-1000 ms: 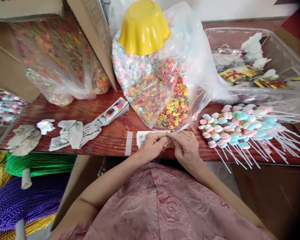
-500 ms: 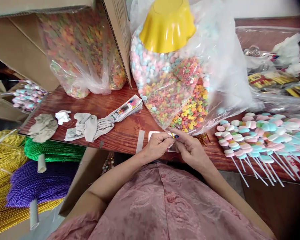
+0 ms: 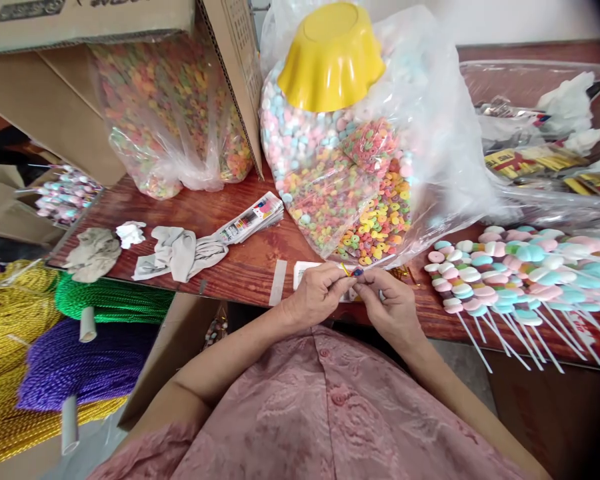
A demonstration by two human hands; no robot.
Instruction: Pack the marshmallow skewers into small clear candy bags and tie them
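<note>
My left hand (image 3: pixel 316 291) is closed in a pinch at the table's front edge, with a thin yellow twist tie (image 3: pixel 347 269) poking up from its fingertips. Right beside it, my right hand (image 3: pixel 390 301) pinches at a small dark blue bit (image 3: pixel 358 272), whose kind is too small to make out. The fingertips of both hands nearly meet there. Under them lies a white printed packet (image 3: pixel 303 268), mostly covered by the hands. Several gold twist ties (image 3: pixel 404 275) lie on the table just behind my right hand.
Marshmallow skewers (image 3: pixel 520 273) are piled at right. Behind stand a clear bag of candy (image 3: pixel 320 180) topped by a yellow bowl (image 3: pixel 330 60), and a cardboard box (image 3: pixel 233 80). Folded wrappers (image 3: pixel 253 217) and grey gloves (image 3: pixel 180 253) lie left. Cord bundles (image 3: pixel 85 367) hang lower left.
Both hands have shifted slightly right, still pinching together. The yellow twist tie and blue bit moved with them. The view has tilted slightly.
</note>
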